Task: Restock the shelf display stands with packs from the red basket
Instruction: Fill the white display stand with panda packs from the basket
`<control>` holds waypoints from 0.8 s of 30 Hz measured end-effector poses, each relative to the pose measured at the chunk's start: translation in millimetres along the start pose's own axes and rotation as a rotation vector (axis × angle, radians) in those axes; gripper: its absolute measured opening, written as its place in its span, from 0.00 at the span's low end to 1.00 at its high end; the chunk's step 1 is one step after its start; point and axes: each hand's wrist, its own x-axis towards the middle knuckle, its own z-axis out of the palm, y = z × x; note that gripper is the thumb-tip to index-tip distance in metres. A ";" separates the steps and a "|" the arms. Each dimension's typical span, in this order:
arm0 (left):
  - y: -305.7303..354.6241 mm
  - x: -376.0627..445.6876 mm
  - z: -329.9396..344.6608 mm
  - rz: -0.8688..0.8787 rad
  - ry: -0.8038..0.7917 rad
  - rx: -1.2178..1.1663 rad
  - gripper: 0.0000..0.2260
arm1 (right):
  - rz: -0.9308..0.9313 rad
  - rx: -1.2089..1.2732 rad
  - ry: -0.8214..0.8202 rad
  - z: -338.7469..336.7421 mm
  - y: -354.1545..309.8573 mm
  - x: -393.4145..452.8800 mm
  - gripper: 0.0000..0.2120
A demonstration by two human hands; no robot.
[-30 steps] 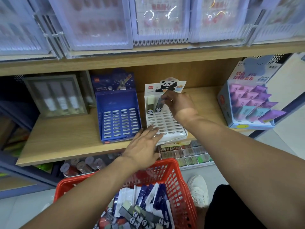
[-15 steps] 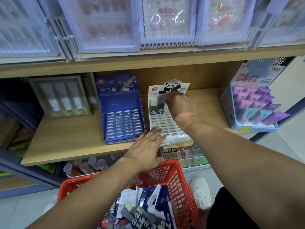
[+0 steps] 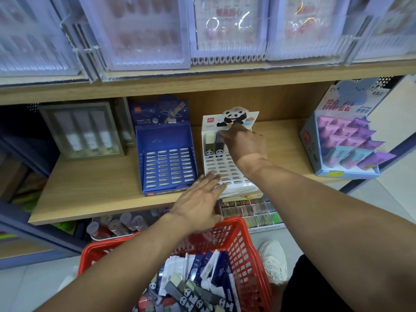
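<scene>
Right hand (image 3: pixel 244 145) pinching dark pack (image 3: pixel 218 144) in slotted white stand (image 3: pixel 227 174), left hand (image 3: pixel 200 199) spread flat.

Right hand (image 3: pixel 244 143) touched the dark pack (image 3: pixel 218 145) in the white panda stand (image 3: pixel 227 172); left hand (image 3: pixel 200 199) lay flat on that stand's front edge, above the red basket (image 3: pixel 245 255).

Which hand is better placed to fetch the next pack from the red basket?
Left. The left hand lies open just above the red basket; the right hand is at the dark pack in the white panda stand.
</scene>
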 end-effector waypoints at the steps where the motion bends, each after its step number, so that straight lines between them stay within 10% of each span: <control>1: 0.2 -0.1 0.2 0.000 -0.003 0.003 0.40 | -0.035 -0.017 0.011 0.7 -0.7 -0.7 0.07; 24: -0.7 4.3 5.1 -0.028 -0.012 0.068 0.39 | -0.079 0.040 -0.171 9.3 -3.7 -12.2 0.28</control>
